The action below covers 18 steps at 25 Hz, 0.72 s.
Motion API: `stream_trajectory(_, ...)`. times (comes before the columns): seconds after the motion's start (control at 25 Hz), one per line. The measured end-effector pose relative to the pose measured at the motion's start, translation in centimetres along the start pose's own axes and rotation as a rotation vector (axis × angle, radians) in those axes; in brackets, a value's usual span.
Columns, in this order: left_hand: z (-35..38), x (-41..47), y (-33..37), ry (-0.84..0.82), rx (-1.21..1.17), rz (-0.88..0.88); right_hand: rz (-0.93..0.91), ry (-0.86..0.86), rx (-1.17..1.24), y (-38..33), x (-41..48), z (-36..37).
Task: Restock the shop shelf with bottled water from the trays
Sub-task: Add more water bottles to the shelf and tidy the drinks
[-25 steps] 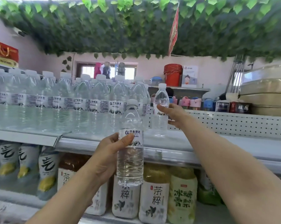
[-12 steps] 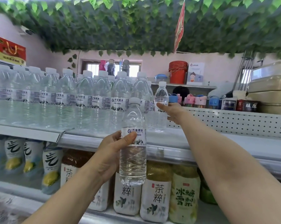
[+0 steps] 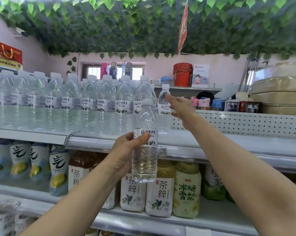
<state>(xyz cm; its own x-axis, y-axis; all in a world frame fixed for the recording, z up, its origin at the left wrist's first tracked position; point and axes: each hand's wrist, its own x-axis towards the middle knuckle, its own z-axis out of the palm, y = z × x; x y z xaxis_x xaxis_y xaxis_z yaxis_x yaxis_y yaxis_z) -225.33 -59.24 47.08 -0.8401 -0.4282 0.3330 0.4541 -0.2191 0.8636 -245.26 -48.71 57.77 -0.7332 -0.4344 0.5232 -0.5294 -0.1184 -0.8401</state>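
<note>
Shelf of pale metal crosses the frame from 9 to 3 o'clock, with a perforated back panel at 3 o'clock. Water row fills its left half from 9 o'clock to just past centre, capped bottles upright and packed several deep. Tea bottles stand on the tier below, at 6 o'clock.

Two bare forearms rise from 7 and 5 o'clock. The left grip is at centre, fingers and thumb wrapped round the labelled waist of a full bottle, held upright in front of the shelf edge and not yet over it. The right grip reaches to 1 o'clock with fingers stretched straight and holding nothing. Its index fingertip is at the shoulder of the end bottle, which stands on the shelf at the row's right end, slightly behind its neighbours.

By the look of it the restocking is well along. One bottle has just been stood in place, and the one in the left grip appears to be next. That move calls for lifting it over the shelf lip and setting it down upright beside the end bottle, toward 3 o'clock, where shelf metal shows. It must be done without knocking the packed bottles at 11 o'clock. The trays are not in view.
</note>
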Motion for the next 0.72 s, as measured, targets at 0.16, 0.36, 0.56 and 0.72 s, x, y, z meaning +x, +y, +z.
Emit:
stream_trajectory(0.16,2.3,-0.2,-0.2,-0.051,-0.043,-0.024,0.035,-0.460,0.084,-3.2,-5.6,-1.5)
stream_trajectory(0.36,4.4,-0.1,0.1,-0.119,-0.060,0.011,0.036,-0.563,0.041,-4.8,-8.8,-3.1)
stream_trajectory(0.56,5.3,0.6,0.8,-0.131,0.102,0.109,-0.039,-0.437,0.069,-5.1,-8.1,-4.4)
stream_trajectory(0.72,3.8,1.8,1.3,0.128,0.256,0.364,-0.091,-0.293,0.098,-6.3,-5.4,-5.3)
